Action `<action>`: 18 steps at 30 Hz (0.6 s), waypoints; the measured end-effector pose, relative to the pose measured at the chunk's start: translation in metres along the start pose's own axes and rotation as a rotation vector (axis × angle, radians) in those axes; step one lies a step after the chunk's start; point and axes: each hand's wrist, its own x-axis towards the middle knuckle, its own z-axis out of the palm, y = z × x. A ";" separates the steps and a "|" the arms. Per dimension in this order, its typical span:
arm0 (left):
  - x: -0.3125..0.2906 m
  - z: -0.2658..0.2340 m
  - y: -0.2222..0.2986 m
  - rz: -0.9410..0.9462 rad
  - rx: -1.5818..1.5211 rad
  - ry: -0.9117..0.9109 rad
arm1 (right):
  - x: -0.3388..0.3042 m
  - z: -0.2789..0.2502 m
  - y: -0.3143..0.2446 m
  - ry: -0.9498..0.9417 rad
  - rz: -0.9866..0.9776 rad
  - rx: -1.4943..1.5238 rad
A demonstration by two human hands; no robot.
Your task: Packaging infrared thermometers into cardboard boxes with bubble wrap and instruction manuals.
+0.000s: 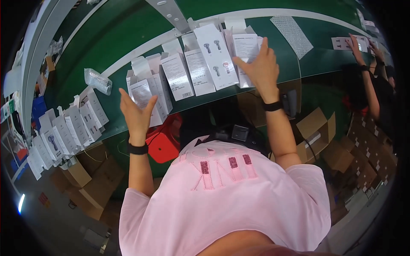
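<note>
Several white cartons stand in a row on the green work table before me, most with their top flaps up. My left hand (pixel 136 112) is at the row's left end, thumb and fingers spread around the front of a small printed carton (pixel 143 94). At the other end my right hand (pixel 261 70) is open too, its thumb over the edge of a white carton (pixel 245 53). Whether either hand touches its carton I cannot tell. Between them leans a taller carton (pixel 215 55) with pictures of small handheld devices, beside a carton with a barcode (pixel 177 77).
More white cartons (pixel 64 132) line the table's left side, near a bubble-wrap roll (pixel 98 81). A bubble-wrap sheet (pixel 291 36) lies at back right. Below are a red stool (pixel 162 145) and cardboard boxes (pixel 316 130). Another person's hands (pixel 358 49) work at far right.
</note>
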 end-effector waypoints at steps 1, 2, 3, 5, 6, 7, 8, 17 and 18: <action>0.000 -0.012 0.024 0.082 -0.071 0.056 | 0.004 0.007 0.002 -0.060 0.017 0.096; 0.000 -0.021 0.046 0.161 -0.142 0.112 | 0.006 0.010 0.005 -0.122 0.034 0.192; -0.003 -0.027 0.067 0.158 -0.137 0.106 | 0.002 0.006 0.008 -0.130 0.037 0.193; -0.011 -0.028 0.108 0.218 -0.768 -0.076 | -0.010 -0.025 0.012 0.084 -0.084 0.345; -0.014 -0.022 0.120 0.318 -0.829 -0.151 | -0.020 -0.048 0.008 0.119 -0.136 0.464; -0.019 -0.018 0.133 0.420 -0.894 -0.233 | -0.032 -0.068 0.008 0.232 -0.275 0.467; -0.022 -0.012 0.146 0.459 -0.936 -0.252 | -0.036 -0.073 0.006 0.320 -0.421 0.489; -0.021 -0.014 0.177 0.610 -0.927 -0.129 | -0.052 -0.091 -0.032 0.416 -0.851 0.831; -0.020 -0.018 0.176 0.623 -0.944 -0.037 | -0.055 -0.093 -0.042 0.350 -0.870 0.773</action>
